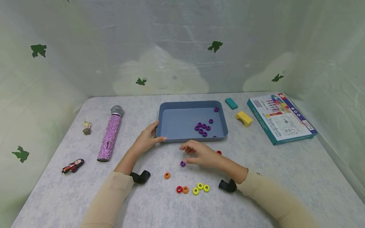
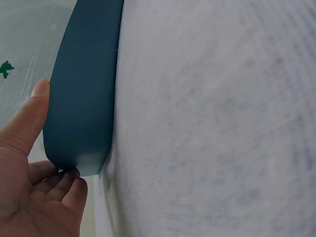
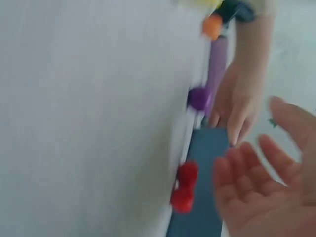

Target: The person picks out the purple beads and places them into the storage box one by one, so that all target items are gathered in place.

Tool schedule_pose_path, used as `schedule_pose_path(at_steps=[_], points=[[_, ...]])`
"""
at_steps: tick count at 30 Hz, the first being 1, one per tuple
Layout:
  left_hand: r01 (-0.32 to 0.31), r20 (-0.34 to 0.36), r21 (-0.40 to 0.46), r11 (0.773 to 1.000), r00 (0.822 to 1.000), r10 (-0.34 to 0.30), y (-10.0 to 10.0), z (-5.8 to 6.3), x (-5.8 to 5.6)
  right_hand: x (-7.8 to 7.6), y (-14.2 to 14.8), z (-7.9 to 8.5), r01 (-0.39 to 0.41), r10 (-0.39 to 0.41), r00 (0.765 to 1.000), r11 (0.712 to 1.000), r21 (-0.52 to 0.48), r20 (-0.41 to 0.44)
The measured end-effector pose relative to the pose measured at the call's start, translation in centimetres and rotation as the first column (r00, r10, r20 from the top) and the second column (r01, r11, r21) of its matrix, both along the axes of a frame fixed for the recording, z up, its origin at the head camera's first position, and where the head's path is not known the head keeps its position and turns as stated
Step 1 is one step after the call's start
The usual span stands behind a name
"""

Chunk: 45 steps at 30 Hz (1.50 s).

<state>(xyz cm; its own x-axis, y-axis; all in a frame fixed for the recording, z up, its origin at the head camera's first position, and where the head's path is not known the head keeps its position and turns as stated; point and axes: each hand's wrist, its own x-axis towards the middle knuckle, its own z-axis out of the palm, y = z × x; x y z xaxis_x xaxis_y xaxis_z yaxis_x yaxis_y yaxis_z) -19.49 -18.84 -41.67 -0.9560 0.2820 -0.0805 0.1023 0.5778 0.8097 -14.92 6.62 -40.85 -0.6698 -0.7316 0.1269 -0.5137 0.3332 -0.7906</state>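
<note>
A blue-grey tray (image 1: 182,139) stands at the middle back of the table, with several purple beads (image 1: 204,126) mostly in its right half. My left hand (image 1: 146,138) holds the tray's near left corner, thumb (image 2: 40,89) at the rim and fingers bent against the end wall. In front of the tray, my right hand (image 1: 202,154) hovers with fingers loosely bent and nothing between them. A loose purple bead (image 1: 182,164) lies just below its thumb in the head view. Two red beads (image 3: 183,186) sit near the tray; the hand partly hides them in the head view.
Nearer the front lie orange beads (image 1: 167,175), a red bead (image 1: 179,189) and several yellow beads (image 1: 200,186). At left are a glittery pink microphone (image 1: 109,137) and two small figures (image 1: 73,166). Teal (image 1: 231,103) and yellow blocks (image 1: 244,118) and a flat box (image 1: 280,117) lie right.
</note>
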Motion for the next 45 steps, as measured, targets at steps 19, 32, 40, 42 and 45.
schedule_pose_path(at_steps=[19,32,40,42,45], points=[[-0.005,0.004,0.009,1.000,1.000,0.005,-0.1,0.1,0.2,0.5,-0.5,-0.8,-0.016,0.021,0.999,0.996,0.091,-0.044],[-0.002,0.011,0.007,1.000,1.000,0.002,-0.1,0.1,0.1,-7.1,4.1,0.7,0.382,-0.382,0.924,0.924,-0.004,-0.024],[0.001,0.025,0.016,1.000,1.000,-0.002,-0.1,-0.1,0.0,-10.0,5.1,-0.4,0.480,-0.489,0.872,0.860,0.171,0.014],[0.002,0.026,0.015,1.000,1.000,-0.002,-0.1,-0.1,0.0,-10.3,5.1,-0.6,0.473,-0.483,0.875,0.858,0.199,0.004],[-0.001,0.030,0.016,1.000,1.000,0.001,-0.1,-0.2,0.0,-10.5,5.0,-0.7,0.449,-0.457,0.889,0.860,0.244,-0.027]])
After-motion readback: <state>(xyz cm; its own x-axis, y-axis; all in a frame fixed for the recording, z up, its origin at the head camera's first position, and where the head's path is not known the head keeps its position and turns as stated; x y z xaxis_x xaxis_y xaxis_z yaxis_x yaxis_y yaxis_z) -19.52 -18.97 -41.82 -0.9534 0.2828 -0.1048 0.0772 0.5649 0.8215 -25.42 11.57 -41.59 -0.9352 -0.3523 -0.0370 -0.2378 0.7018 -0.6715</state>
